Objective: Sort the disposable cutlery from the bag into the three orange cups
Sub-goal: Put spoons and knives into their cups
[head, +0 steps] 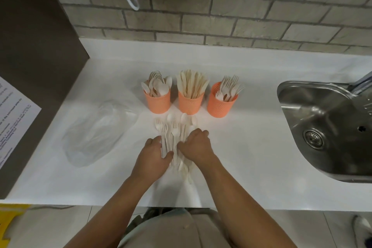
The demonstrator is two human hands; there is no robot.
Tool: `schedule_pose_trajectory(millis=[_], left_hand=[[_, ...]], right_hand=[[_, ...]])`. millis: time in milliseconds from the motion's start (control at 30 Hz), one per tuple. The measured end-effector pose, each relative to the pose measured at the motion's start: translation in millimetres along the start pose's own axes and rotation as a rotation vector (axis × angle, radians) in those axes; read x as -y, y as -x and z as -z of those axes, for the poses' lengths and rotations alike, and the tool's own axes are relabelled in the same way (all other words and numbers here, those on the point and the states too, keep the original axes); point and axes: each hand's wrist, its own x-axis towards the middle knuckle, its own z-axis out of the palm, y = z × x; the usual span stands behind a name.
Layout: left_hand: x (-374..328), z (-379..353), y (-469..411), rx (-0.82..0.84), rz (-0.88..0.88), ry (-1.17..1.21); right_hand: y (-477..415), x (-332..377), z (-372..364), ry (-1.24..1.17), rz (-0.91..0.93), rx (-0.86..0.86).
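Loose cutlery (173,127) lies in a mixed heap on the white desk (251,147), just in front of the three orange cups. We see forks and spoons in it, handles toward us. The left grip (153,153) is closed round a bunch of handles, thumb across the top. The right grip (196,145) rests on the heap's right side, knuckles bent; its fingertips are hidden, so we cannot tell whether it holds anything. The bag (94,133) lies slack and looks empty, well to the left.

Cups, all well filled: spoon cup (158,103) left, knife cup (190,104) middle, fork cup (218,106) right.

Risks, as we judge them:
- The pale pieces overlap and look alike at the handle end; a bunch lifted whole could carry forks into the spoon cup.
- Tines may snag neighbours and drag extras that drop on the way.
- The cups look light and crowded; forcing a handful in could tip one.
- A hasty sweep could push strays off the near edge. The sink (322,117) sits well right, so it worries us less.
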Motion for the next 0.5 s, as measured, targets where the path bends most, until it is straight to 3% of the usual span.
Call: schedule_pose_trajectory(millis=[167, 267, 500], left_hand=[[3, 2, 3, 0.037, -0.023, 0.005], [2, 4, 4, 0.05, -0.025, 0.061], [3, 8, 7, 0.03, 0.028, 0.147]], right_hand=[[6, 3, -3, -0.15, -0.044, 0.002], [7, -2, -8, -0.385, -0.088, -0.043], [20, -24, -3, -0.583, -0.019, -0.145]])
